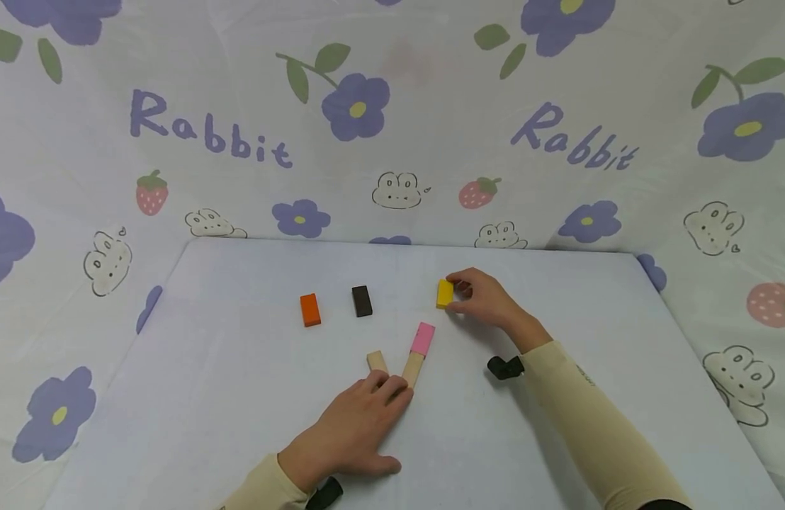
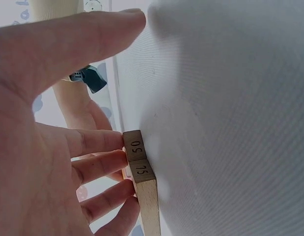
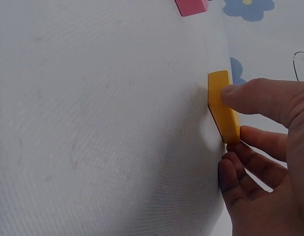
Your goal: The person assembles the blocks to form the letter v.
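Note:
My left hand [image 1: 357,428] rests its fingertips on two plain wooden blocks, a shorter one [image 1: 377,361] and a longer one [image 1: 414,370], which meet at their near ends in a V. The left wrist view shows their end faces, marked 50 [image 2: 136,146] and 75 [image 2: 142,169]; the left thumb sticks out, away from both. A pink block [image 1: 422,339] lies at the far end of the longer one. Farther back, my right hand [image 1: 488,301] pinches a yellow block [image 1: 445,293] between thumb and index finger, at or just above the table surface.
An orange block [image 1: 310,309] and a black block [image 1: 362,301] lie apart on the white table [image 1: 195,397], left of the yellow one. Behind the table hangs a cloth [image 1: 431,142] printed with flowers and rabbits. A black wrist camera [image 1: 505,367] juts from the right sleeve.

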A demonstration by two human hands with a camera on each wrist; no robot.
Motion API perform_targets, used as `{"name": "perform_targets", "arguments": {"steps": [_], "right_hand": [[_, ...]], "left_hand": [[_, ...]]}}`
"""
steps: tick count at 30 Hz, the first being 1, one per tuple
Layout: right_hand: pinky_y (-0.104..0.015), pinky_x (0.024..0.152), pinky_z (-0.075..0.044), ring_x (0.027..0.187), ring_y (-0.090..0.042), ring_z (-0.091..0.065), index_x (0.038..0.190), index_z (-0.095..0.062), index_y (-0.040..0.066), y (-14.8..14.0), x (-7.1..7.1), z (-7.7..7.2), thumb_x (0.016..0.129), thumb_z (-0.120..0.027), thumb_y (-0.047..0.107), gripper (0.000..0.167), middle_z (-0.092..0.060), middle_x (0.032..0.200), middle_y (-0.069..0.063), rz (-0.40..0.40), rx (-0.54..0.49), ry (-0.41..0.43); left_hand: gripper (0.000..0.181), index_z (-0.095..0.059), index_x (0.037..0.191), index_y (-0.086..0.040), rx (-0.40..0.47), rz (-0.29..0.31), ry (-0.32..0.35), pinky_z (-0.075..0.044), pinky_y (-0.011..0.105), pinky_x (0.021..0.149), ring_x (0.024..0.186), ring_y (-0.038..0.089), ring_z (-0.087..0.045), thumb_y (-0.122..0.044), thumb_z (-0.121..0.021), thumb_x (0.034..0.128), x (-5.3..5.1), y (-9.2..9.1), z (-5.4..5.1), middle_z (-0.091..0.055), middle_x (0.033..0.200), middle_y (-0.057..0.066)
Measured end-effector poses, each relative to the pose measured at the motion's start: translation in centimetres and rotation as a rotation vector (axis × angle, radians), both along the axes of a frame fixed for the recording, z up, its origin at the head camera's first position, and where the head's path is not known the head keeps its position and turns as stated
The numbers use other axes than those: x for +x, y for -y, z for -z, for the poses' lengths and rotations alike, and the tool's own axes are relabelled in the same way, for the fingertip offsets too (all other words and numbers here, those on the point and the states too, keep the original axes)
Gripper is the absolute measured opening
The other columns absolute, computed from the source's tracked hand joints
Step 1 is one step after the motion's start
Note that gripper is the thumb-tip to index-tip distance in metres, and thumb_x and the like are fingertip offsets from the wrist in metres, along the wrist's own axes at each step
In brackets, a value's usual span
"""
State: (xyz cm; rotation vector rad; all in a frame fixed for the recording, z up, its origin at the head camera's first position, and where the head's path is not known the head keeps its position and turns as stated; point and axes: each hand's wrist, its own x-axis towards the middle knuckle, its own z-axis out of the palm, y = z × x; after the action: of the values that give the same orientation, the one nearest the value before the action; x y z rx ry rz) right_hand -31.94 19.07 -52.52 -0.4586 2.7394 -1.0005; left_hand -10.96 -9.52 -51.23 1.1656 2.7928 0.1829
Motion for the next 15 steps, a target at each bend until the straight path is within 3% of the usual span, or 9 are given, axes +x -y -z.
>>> {"name": "perform_targets", "arguments": {"steps": [15], "right_hand": [[-0.048, 0.109, -0.051, 0.121, -0.035, -0.058, 0.149, -0.061, 0.001, 0.02, 0.04, 0.09, 0.095, -0.084, 0.015, 0.06, -0.062, 0.14, -0.017, 0.023, -0.002, 0.003]], "left_hand": [[0.093, -0.055, 0.155, -0.012, 0.01, -0.001, 0.011, -0.048, 0.034, 0.109, 0.13, 0.02, -0.046, -0.062, -0.086, 0.0832, -0.12, 0.04, 0.0, -0.051, 0.15, 0.0]]}}
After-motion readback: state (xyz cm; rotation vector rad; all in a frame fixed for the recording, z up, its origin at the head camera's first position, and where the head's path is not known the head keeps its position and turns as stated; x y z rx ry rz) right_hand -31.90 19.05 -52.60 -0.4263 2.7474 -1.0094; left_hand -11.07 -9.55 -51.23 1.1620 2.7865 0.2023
